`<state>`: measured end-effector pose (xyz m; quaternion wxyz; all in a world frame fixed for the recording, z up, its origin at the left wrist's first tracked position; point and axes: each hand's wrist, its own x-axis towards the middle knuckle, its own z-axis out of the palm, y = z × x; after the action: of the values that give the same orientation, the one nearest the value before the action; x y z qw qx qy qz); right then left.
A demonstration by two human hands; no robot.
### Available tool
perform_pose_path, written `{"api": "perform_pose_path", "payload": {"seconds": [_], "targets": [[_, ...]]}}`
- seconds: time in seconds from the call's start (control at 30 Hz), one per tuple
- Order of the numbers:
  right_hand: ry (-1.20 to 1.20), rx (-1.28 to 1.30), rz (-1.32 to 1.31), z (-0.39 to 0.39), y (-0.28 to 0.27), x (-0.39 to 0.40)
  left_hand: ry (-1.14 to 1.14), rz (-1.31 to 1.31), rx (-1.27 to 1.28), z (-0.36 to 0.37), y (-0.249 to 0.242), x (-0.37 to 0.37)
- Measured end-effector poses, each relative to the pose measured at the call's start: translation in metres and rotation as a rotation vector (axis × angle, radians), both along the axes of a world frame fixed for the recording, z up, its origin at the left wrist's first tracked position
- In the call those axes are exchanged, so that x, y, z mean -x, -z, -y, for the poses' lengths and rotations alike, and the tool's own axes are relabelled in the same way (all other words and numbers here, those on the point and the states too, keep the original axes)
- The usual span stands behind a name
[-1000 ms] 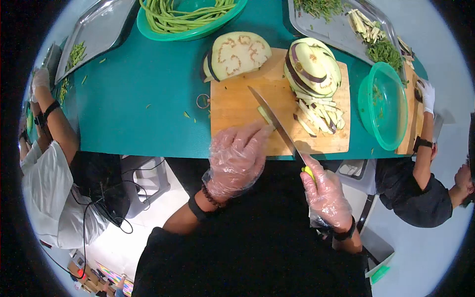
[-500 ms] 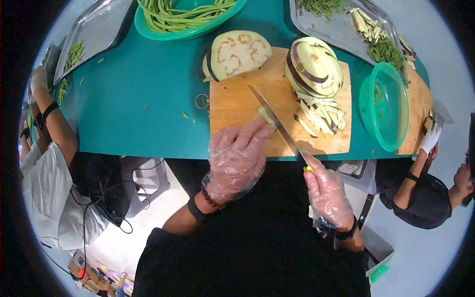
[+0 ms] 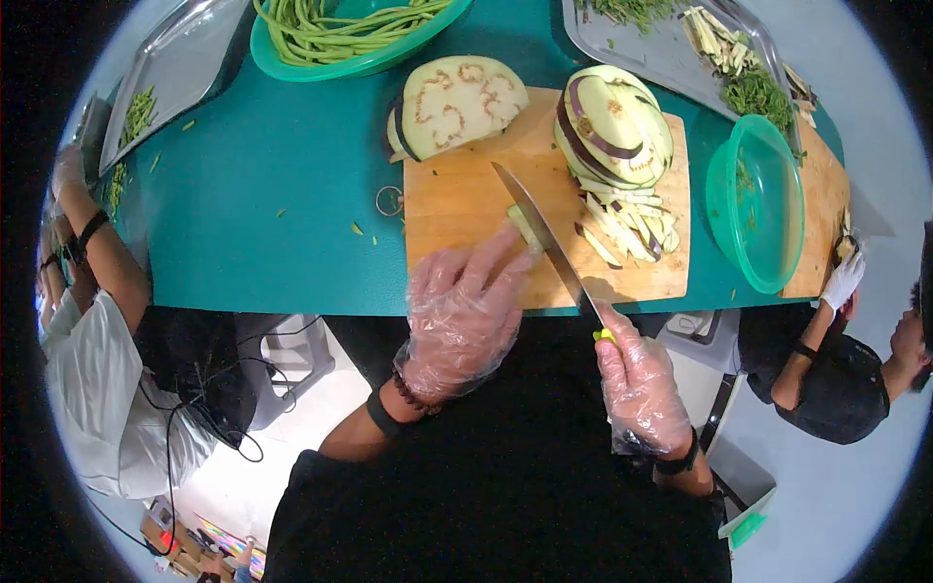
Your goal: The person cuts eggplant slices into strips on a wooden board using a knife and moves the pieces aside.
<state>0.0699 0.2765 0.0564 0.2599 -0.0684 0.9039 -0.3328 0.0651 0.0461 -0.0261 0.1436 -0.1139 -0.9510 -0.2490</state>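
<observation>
My right hand [image 3: 639, 384], in a clear plastic glove, is closed round the handle of a kitchen knife [image 3: 546, 240]. The blade slants up and left across the wooden cutting board [image 3: 452, 209]. My left hand [image 3: 465, 316], gloved alike, has its fingertips on a small pale eggplant piece [image 3: 522, 227] lying against the blade's left side. Cut eggplant strips [image 3: 632, 231] lie to the right of the knife. Behind them rises a stack of eggplant slices [image 3: 620, 126]. More large eggplant slices [image 3: 462, 107] lean at the board's far left corner.
A green bowl of long beans [image 3: 360, 44] stands at the back. To the right are a green bowl [image 3: 724, 209] and a metal tray [image 3: 632, 58] with chopped vegetables. Another metal tray [image 3: 185, 68] is at left. Co-workers stand on both sides; one gloved hand [image 3: 844, 282] works at right.
The view has shifted slightly, so the board and bowls sit a little differently in it. Both hands, the knife and the eggplant piece keep almost the same positions relative to each other.
</observation>
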Motion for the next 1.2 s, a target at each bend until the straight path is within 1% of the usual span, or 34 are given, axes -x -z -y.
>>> {"api": "perform_pose_path", "payload": {"seconds": [0.17, 0.27, 0.57, 0.67, 0.77, 0.97, 1.07, 1.2], "targets": [[0.006, 0.023, -0.028, 0.001, 0.0, -0.002, -0.009, -0.021, 0.005, -0.001, 0.001, 0.001], [0.016, 0.026, -0.002, 0.0, -0.001, -0.001, -0.007, -0.012, 0.001, -0.001, -0.002, 0.002], [-0.033, 0.038, -0.052, -0.004, 0.005, -0.002, -0.002, -0.023, -0.014, -0.001, 0.002, 0.002], [-0.062, -0.125, 0.035, 0.002, -0.002, 0.001, 0.01, 0.003, -0.014, 0.0, -0.001, 0.002], [-0.134, -0.325, -0.036, 0.01, 0.005, -0.002, 0.03, 0.024, -0.007, 0.001, -0.004, 0.004], [-0.169, -0.426, -0.105, 0.029, 0.005, 0.001, 0.014, 0.0, -0.008, 0.0, -0.001, 0.005], [-0.158, -0.404, -0.135, 0.03, 0.011, 0.005, 0.026, -0.015, 0.02, -0.001, -0.001, 0.002], [-0.107, -0.423, -0.007, 0.03, 0.003, 0.002, 0.02, -0.016, 0.044, -0.003, -0.006, 0.007]]}}
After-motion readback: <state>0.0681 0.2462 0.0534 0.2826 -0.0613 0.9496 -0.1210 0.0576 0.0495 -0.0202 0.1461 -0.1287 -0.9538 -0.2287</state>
